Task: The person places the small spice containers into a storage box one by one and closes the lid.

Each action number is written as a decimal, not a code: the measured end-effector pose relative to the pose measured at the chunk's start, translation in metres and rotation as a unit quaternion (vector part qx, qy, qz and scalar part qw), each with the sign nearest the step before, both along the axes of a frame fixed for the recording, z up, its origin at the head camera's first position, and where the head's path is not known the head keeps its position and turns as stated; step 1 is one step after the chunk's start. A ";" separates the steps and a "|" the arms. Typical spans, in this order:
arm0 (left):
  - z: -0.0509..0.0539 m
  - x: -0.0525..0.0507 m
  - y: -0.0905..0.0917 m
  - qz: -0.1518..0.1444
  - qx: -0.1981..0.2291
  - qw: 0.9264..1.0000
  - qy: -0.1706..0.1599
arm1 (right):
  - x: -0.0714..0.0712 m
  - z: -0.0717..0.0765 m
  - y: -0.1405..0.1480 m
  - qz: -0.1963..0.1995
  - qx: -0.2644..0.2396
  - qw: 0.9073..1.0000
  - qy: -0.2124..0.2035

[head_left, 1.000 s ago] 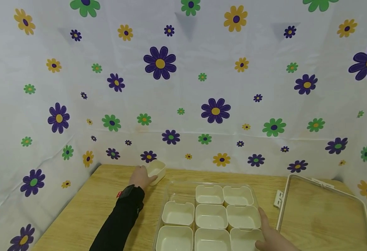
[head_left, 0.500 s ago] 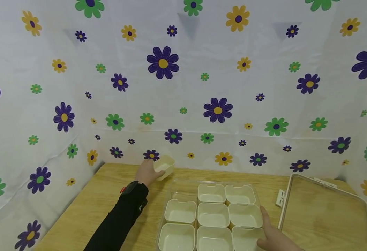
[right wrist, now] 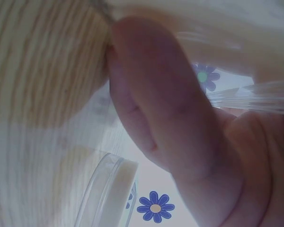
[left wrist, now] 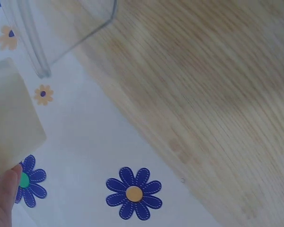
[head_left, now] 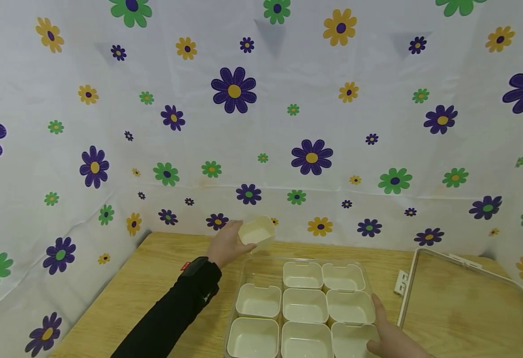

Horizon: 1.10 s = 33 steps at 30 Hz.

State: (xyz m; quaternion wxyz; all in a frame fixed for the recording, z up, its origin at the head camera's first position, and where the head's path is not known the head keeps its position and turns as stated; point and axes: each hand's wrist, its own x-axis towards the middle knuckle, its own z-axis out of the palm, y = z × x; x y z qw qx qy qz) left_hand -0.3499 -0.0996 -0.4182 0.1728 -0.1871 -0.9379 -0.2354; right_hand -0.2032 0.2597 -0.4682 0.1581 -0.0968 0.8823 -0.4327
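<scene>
A small cream plastic bin, tilted, is held by its left end in my left hand, raised above the table behind a clear plastic box. In the left wrist view, the thumb presses against that bin's wall. Several matching bins fill most of the clear box; its back left corner has no bin. My right hand grips the box's right wall, thumb over the rim and fingers along the outside. The right wrist view shows these fingers very close, hiding much of the wall.
A clear lid with a pale frame and white latches lies at the right of the wooden table. A white cloth with printed flowers hangs behind the table and along its sides.
My left hand has lifted the cream bin from the back left of the table and carried it right, towards the box's back left corner. The right hand keeps its grip on the box.
</scene>
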 end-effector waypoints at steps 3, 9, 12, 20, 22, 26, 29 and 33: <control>0.000 0.003 0.004 -0.023 0.001 1.000 -0.005 | 0.001 0.001 -0.001 -0.009 0.007 1.000 -0.004; 0.000 0.012 0.008 -0.058 -0.009 0.998 -0.001 | 0.001 0.002 -0.002 -0.013 0.016 1.000 -0.006; -0.001 0.017 0.007 -0.070 -0.018 0.997 0.001 | 0.000 0.001 -0.002 -0.013 0.019 1.000 -0.006; -0.003 0.026 0.002 -0.108 -0.031 0.993 -0.023 | 0.000 0.001 -0.005 -0.034 0.036 0.999 -0.014; -0.004 0.027 0.000 -0.122 -0.035 0.992 -0.023 | -0.001 0.001 -0.005 -0.033 0.034 0.999 -0.016; -0.007 0.027 -0.005 -0.147 -0.031 0.988 -0.031 | -0.001 0.000 -0.005 -0.040 0.044 0.998 -0.015; -0.008 0.028 -0.009 -0.157 -0.021 0.986 -0.044 | 0.000 0.001 -0.006 -0.044 0.052 0.998 -0.007; -0.012 0.031 -0.014 -0.157 -0.020 0.985 -0.061 | 0.002 0.000 -0.007 -0.039 0.052 0.998 0.004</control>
